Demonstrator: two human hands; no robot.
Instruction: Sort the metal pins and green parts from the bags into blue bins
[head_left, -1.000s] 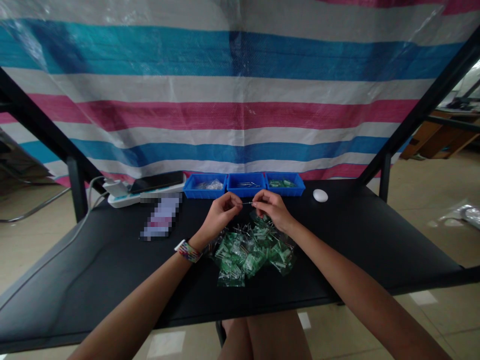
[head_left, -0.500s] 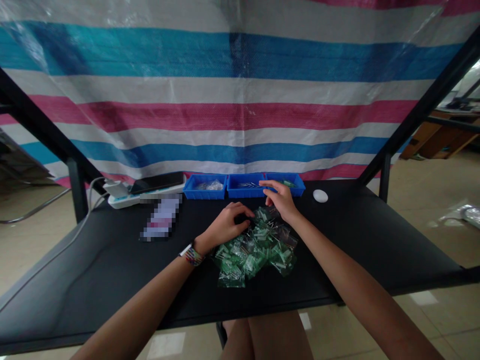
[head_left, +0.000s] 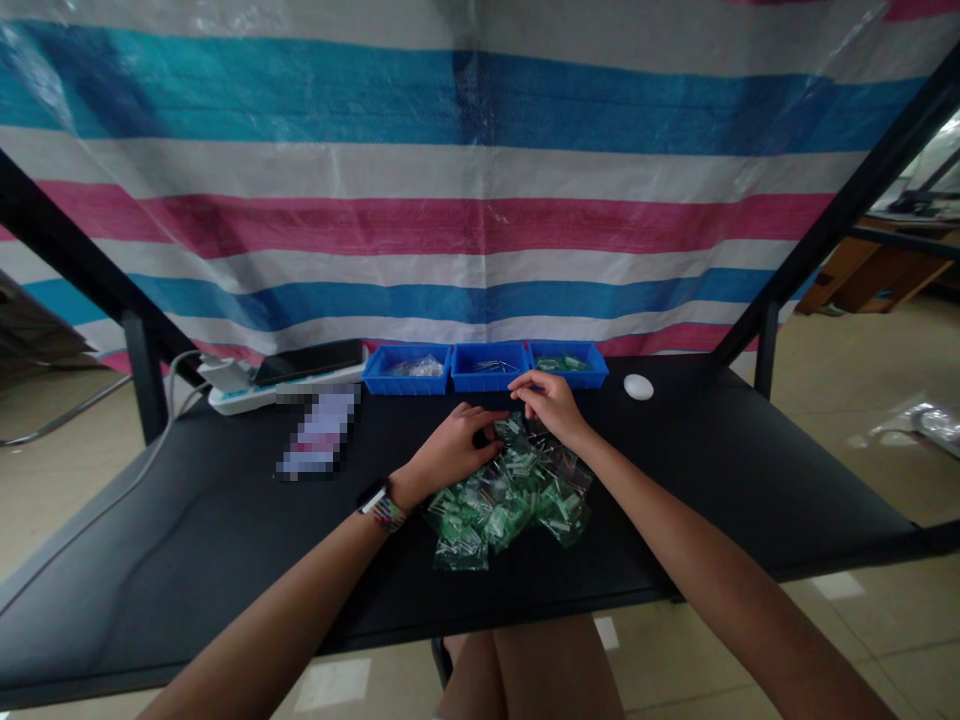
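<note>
A pile of small clear packets with green parts (head_left: 510,495) lies on the black table (head_left: 750,470) in front of me. My left hand (head_left: 454,448), a beaded band on its wrist, rests on the pile's upper left, its fingers closed on the edge of one packet (head_left: 511,430). My right hand (head_left: 551,402) hovers at the far edge of the pile, just in front of the blue trays. Its fingers are bent and slightly apart, with nothing visible in them.
Three blue trays stand in a row at the back: left (head_left: 406,366) with clear bags, middle (head_left: 489,365) with thin metal pins, right (head_left: 567,363) with green parts. A white oval object (head_left: 638,386) lies to their right. A power strip with a phone (head_left: 289,382) sits at back left.
A second ago both hands held a thin pin between them above the pile. The right hand then reached to the middle tray and has come back; the left hand dropped onto the pile.
</note>
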